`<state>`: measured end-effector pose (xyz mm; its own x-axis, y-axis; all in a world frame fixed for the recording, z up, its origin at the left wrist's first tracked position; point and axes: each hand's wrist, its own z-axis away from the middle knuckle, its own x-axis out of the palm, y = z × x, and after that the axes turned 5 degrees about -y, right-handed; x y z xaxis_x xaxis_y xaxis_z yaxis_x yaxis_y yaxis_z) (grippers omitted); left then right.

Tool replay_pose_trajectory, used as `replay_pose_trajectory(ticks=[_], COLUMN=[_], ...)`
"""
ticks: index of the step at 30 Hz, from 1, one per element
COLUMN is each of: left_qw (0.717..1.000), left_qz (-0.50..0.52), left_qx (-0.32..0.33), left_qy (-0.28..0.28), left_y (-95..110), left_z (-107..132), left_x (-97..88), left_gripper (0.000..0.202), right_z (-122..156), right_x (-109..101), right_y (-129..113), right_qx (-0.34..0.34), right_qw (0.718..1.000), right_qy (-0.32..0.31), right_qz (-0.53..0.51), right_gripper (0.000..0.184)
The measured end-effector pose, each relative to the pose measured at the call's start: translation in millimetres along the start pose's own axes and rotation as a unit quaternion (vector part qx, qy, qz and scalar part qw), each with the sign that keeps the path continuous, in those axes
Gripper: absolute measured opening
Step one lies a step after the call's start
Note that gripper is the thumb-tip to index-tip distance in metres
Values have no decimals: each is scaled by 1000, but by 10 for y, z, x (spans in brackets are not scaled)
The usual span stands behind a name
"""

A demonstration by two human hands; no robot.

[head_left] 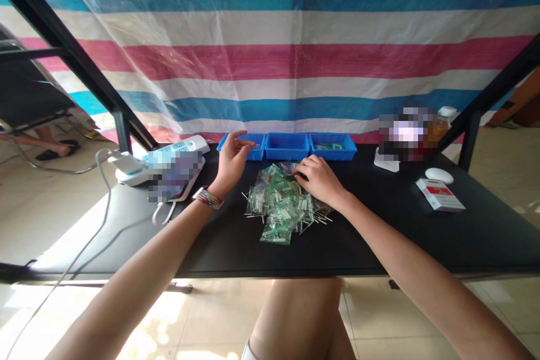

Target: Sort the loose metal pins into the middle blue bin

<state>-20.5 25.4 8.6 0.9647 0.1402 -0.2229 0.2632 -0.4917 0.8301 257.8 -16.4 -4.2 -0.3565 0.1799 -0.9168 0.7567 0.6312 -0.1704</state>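
Note:
My left hand (232, 162) hovers at the front of the left blue bin (255, 153), its fingers stretched out and apart with nothing visible in them. Below lies a heap of small green-printed plastic bags (280, 202) with thin white sticks and other small parts in and around them. At the heap's back right, my right hand (317, 179) has its fingers curled down, closed on the edge of a small clear plastic bag (287, 167). In the right blue bin (335, 154) lie some green-printed bags; the middle blue bin (287, 153) stands between the other two.
A white power strip (196, 145) with a plugged-in charger and cable lies on the left of the black table (346, 247), beside a blurred device. To the right are a red-and-white box (441, 196), a white oval object (439, 175) and a bottle (444, 121). A striped sheet hangs behind.

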Motion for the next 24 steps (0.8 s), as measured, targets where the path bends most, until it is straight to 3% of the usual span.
replay_pose_trajectory(ticks=[4, 7, 10, 13, 15, 17, 20, 24], left_qw=[1000, 995, 967, 902, 871, 864, 890, 951], left_qz=[-15, -73, -164, -265, -285, -268, -214, -143], left_qx=[21, 70, 183, 301, 348, 368, 341, 201], left_qy=[-1, -12, -60, -161, -196, -213, -215, -187], left_y=[12, 105, 282, 445, 499, 507, 479, 431], left_z=[14, 67, 156, 241, 278, 298, 313, 321], left_x=[15, 37, 74, 113, 136, 157, 184, 211], left_gripper=[34, 36, 46, 49, 44, 34, 18, 19], right_z=[-18, -49, -94, -127, -132, -122, -86, -18], right_x=[-56, -87, -89, -83, -83, -86, -86, -94], right_y=[-26, -13, -11, -59, -111, -163, -222, -258], right_qx=[21, 58, 109, 131, 127, 119, 99, 17], right_qw=[998, 976, 905, 824, 801, 800, 819, 921], right_qy=[58, 129, 151, 120, 98, 79, 59, 126], right_qz=[-25, -165, -381, -538, -577, -583, -562, -369], right_gripper=[21, 18, 20, 34, 39, 39, 31, 28])
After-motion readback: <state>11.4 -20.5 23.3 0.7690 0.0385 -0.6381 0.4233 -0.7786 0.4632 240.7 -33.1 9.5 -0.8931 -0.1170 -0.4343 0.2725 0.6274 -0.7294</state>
